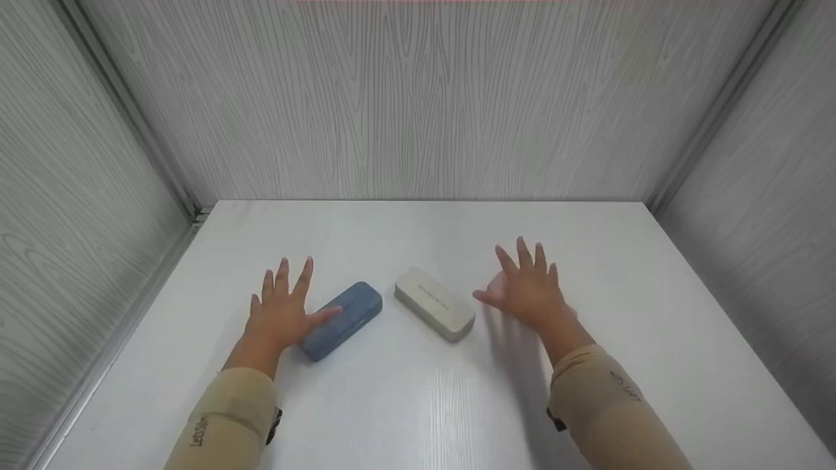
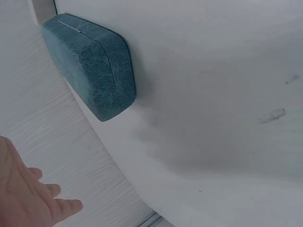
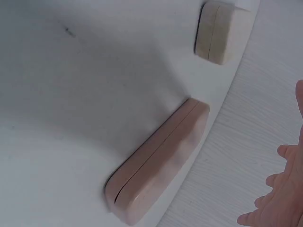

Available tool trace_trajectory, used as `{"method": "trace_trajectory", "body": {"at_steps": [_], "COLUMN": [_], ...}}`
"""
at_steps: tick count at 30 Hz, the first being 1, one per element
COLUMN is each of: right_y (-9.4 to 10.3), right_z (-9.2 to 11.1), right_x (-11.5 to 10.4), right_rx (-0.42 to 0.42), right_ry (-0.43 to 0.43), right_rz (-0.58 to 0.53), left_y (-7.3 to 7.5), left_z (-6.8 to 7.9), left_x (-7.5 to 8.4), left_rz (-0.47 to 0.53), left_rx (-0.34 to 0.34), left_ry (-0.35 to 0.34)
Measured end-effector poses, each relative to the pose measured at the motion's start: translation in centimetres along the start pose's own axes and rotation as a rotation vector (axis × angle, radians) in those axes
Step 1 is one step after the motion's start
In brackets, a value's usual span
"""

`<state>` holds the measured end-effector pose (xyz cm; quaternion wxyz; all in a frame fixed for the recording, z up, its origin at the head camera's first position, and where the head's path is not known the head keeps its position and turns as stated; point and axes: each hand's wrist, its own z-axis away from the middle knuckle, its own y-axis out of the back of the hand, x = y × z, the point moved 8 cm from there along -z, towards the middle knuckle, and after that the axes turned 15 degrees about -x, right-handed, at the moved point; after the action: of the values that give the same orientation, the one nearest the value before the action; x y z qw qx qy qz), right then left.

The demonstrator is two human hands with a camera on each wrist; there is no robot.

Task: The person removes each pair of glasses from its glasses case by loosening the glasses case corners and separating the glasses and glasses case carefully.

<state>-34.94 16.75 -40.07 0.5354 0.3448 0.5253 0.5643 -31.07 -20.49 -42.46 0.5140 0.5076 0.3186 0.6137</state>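
Observation:
My left hand (image 1: 277, 320) is spread with straight fingers, its thumb overlapping the blue hard case (image 1: 346, 323) in the head view. That case (image 2: 90, 66) has a marbled surface and a thin seam round its side in the left wrist view. To its right lies a cream case (image 1: 434, 303) with small lettering on its lid. My right hand (image 1: 529, 290), fingers also spread, is over a pink case (image 3: 158, 161), which it mostly hides in the head view. Neither hand grips anything. All three cases are closed.
The cases lie on a white table (image 1: 405, 405) with grey wood-grain panels on the left, right and back (image 1: 418, 104). Beige sleeves (image 1: 225, 418) cover both forearms. Small dark marks (image 2: 273, 116) show on the tabletop in the left wrist view.

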Motion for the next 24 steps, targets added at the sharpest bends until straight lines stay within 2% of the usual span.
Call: {"method": "trace_trajectory", "body": {"at_steps": [7, 12, 18, 24], "right_y": [-0.6, -1.1, -2.5, -4.6], "right_z": [-1.1, -1.8, -2.9, -3.2], "right_x": [-4.2, -6.9, -10.3, -13.3], "right_rx": [-0.046, -0.038, -0.077, -0.108], "right_ry": [0.098, 0.143, 0.179, 0.233], "right_rz": [0.057, 0.02, -0.03, -0.081], "left_y": [-0.9, -1.3, -2.4, -3.8], "left_z": [-0.2, -0.1, -0.2, -0.6], "left_x": [-0.9, -1.6, -2.7, -3.1], "left_rz": [0.051, 0.106, 0.203, 0.226], "left_rx": [0.01, 0.015, -0.021, -0.057], "left_ry": [-0.011, -0.016, -0.015, -0.01]}}
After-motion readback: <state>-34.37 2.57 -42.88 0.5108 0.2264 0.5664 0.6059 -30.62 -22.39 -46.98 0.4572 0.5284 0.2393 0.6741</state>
